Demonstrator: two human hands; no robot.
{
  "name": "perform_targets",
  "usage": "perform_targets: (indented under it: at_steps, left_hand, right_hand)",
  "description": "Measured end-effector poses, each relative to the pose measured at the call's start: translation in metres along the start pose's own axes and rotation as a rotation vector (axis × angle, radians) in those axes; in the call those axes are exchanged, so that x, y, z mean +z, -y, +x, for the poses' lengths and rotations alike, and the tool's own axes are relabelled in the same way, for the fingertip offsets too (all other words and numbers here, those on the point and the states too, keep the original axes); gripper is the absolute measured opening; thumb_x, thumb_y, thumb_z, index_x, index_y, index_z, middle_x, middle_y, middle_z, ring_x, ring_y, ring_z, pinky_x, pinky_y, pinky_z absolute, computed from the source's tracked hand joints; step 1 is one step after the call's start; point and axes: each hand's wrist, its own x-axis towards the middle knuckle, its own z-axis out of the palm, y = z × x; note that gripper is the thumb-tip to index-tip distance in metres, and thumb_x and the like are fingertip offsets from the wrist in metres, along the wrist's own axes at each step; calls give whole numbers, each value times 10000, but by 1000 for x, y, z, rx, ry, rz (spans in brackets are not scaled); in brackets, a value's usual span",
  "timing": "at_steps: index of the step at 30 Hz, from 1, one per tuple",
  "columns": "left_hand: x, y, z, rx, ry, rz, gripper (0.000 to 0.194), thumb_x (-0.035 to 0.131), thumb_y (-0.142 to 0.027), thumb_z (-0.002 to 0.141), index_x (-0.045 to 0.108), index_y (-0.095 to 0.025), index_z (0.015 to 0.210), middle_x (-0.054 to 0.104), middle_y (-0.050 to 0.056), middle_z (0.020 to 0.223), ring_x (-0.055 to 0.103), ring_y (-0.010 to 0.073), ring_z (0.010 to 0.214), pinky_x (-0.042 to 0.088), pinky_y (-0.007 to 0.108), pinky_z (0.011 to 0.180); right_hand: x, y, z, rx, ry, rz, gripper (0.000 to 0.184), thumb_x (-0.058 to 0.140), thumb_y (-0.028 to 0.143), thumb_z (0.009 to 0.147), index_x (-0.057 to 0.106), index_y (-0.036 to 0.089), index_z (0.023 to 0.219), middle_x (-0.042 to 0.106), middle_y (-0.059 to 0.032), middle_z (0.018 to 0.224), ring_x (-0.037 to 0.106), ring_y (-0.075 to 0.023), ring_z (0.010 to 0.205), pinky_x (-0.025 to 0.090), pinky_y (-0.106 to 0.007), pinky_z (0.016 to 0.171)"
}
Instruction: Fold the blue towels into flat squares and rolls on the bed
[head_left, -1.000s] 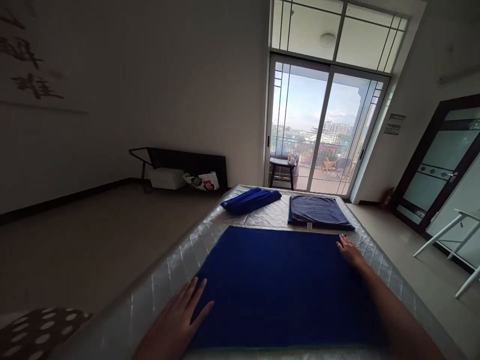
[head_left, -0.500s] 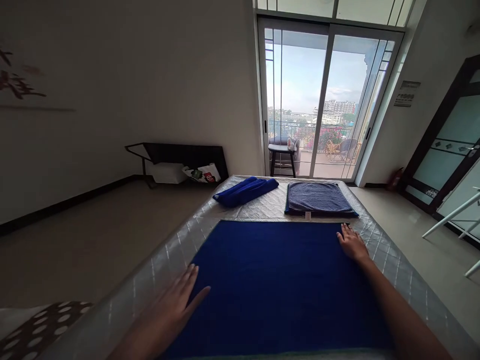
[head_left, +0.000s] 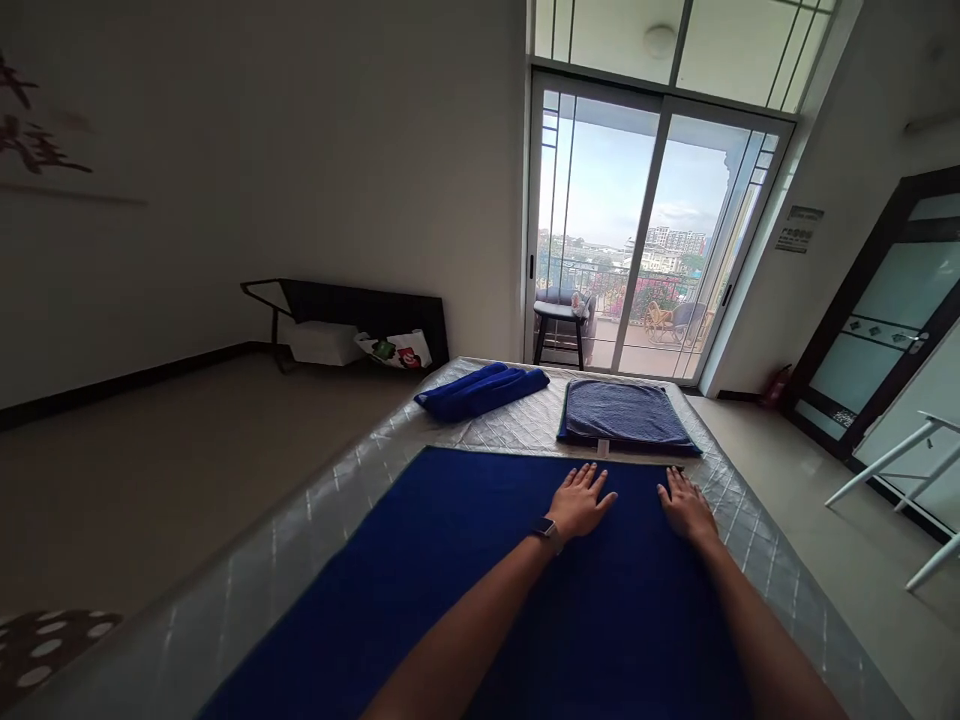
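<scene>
A dark blue towel (head_left: 420,560) lies spread flat over the mattress (head_left: 315,520). Flat on its far part rests my left hand (head_left: 581,503), fingers apart, with a dark watch at the wrist. My right hand (head_left: 688,508) lies on the towel's far right corner, fingers stretched out and holding nothing. Beyond the towel's far edge is a folded grey-blue towel stack (head_left: 626,412), with a small white tag showing at its front. Left of that stack sits a loosely folded blue towel (head_left: 480,390). The near edge of the spread towel runs out of view.
Against the left wall is a black bench-like frame (head_left: 360,310) with a white box (head_left: 324,343) and a printed bag (head_left: 397,349). A stool (head_left: 559,325) stands by the sliding glass door. White furniture legs (head_left: 877,470) are on the right. A brown polka-dot cloth (head_left: 52,645) lies lower left.
My left hand has moved from the towel's left edge to its far right part, near my right hand. My right hand stays at the far right corner. The view has shifted slightly.
</scene>
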Motion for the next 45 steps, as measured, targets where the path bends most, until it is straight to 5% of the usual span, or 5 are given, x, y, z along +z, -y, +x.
perform_targets:
  at_steps: [7, 14, 35, 39, 45]
  left_hand:
    - [-22, 121, -58, -389, 24, 84, 662, 272, -542, 1020, 378, -141, 1536, 315, 182, 1629, 254, 338, 1514, 192, 545, 1226]
    - [-55, 229, -132, -620, 29, 204, 746, 194, -515, 984, 267, -62, 1572, 228, 172, 1651, 209, 289, 1535, 209, 477, 1229]
    - [-62, 211, -138, -600, -182, 132, 678, 213, -487, 990, 449, -86, 1483, 465, 147, 1554, 362, 283, 1472, 276, 413, 1209]
    - [-80, 194, -164, -597, -229, 185, 596, 275, -419, 970, 530, -107, 1409, 565, 155, 1456, 517, 292, 1338, 390, 407, 1126]
    - [-101, 157, -243, -770, 72, 172, 612, 350, -527, 914, 634, -105, 1254, 657, 190, 1314, 608, 341, 1216, 489, 434, 989]
  right_hand:
    - [7, -5, 5, -19, -20, 4, 650, 207, 425, 1027, 231, 124, 1603, 236, -65, 1663, 172, -188, 1541, 139, -371, 1246]
    - [16, -13, 13, -40, -28, -21, 653, 213, 422, 1021, 243, 121, 1599, 239, -66, 1661, 184, -199, 1538, 156, -393, 1248]
    - [5, -13, 14, -33, -40, -54, 630, 247, 377, 1012, 285, 119, 1586, 290, -83, 1647, 246, -207, 1521, 210, -391, 1240]
    - [5, -11, 14, -20, -33, -45, 625, 256, 371, 1009, 298, 122, 1581, 257, -83, 1659, 237, -208, 1524, 204, -385, 1241]
    - [7, -13, 13, -21, -50, -21, 628, 241, 414, 1007, 316, 169, 1581, 281, -76, 1652, 260, -222, 1517, 220, -413, 1234]
